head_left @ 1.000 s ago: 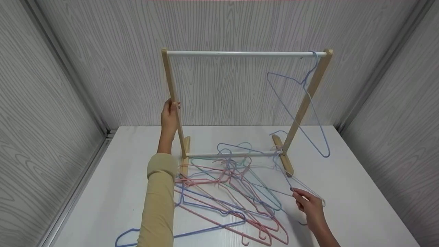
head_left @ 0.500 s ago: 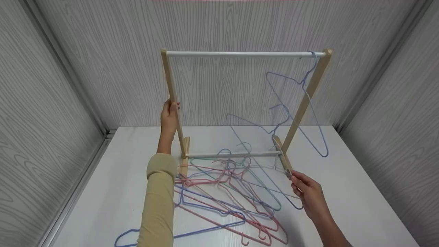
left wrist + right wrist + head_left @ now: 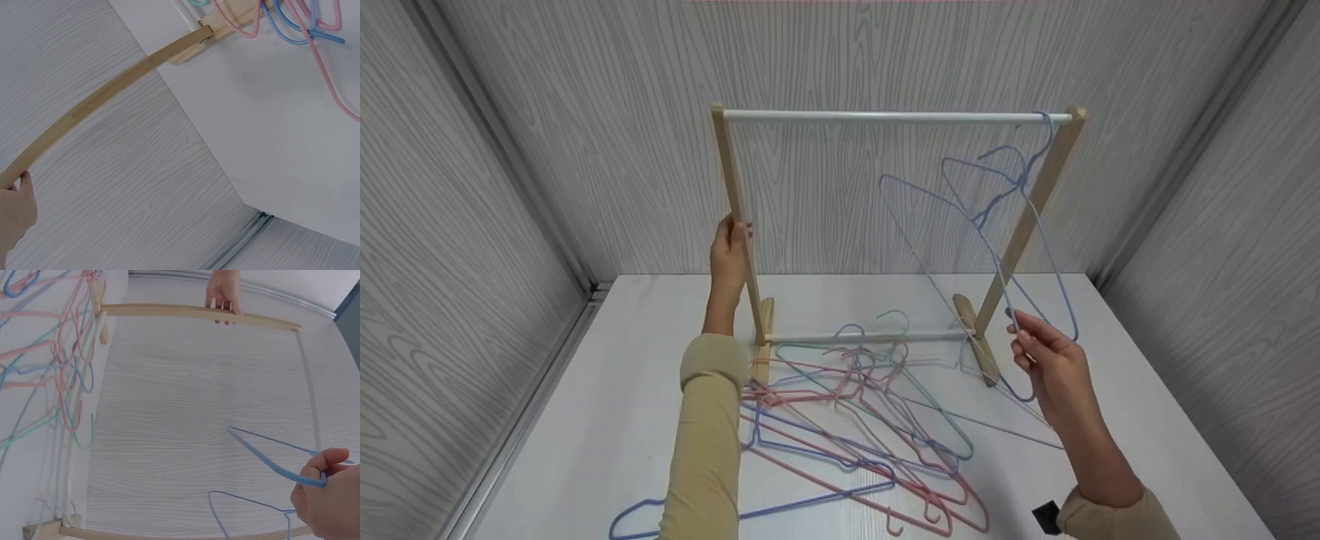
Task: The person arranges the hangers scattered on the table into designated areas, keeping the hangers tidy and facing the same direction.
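A small clothes rack has wooden posts and a white top rail (image 3: 877,117). My left hand (image 3: 727,255) grips its left post (image 3: 730,165) about halfway up. Between thumb and fingers, my right hand (image 3: 1054,367) pinches a blue hanger (image 3: 919,190) by its right side. This hanger is raised and tilted, its hook pointing up to the left, below the rail. Another blue hanger (image 3: 1057,268) hangs from the rail's right end, overlapping the held one in the head view. In the right wrist view, the held hanger (image 3: 270,464) runs into my curled fingers.
Several pink, blue and green hangers lie in a tangled pile (image 3: 855,420) on the white table (image 3: 577,420), around the rack's lower bar (image 3: 810,338). One blue hanger (image 3: 810,501) reaches toward the front left. Wood-grained panels (image 3: 877,45) enclose the table.
My right hand has lifted the blue hanger off the pile, up and slightly right, bringing its hook near the rail. The left hand stays on the post.
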Demonstrator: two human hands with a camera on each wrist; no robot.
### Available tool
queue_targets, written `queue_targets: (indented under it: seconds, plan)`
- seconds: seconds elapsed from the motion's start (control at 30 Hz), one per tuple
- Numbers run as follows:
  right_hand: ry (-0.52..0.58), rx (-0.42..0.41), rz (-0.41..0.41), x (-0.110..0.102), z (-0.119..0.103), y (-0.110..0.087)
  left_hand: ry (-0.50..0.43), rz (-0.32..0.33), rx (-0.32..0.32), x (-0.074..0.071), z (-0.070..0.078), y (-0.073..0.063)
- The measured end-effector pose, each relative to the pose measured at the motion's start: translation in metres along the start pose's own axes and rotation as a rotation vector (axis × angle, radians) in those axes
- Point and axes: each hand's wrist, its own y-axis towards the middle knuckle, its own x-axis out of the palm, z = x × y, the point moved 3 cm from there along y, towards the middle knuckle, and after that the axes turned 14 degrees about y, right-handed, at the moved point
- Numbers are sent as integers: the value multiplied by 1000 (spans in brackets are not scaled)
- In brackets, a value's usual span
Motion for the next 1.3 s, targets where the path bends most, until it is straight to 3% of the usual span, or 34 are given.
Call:
queue_targets:
  seconds: [0.27, 0.53, 1.07, 1.3]
  plan:
    - [49, -93, -21, 20, -23, 23, -18, 5, 14, 0, -1, 1]
    - [119, -47, -3, 29, -30, 40, -5, -7, 7, -2, -2, 1]
    - [4, 32, -3, 12, -12, 56, 10, 0, 13, -3, 1, 0]
    - [-113, -4, -8, 7, -12, 56, 50, 11, 26, -1, -1, 2]
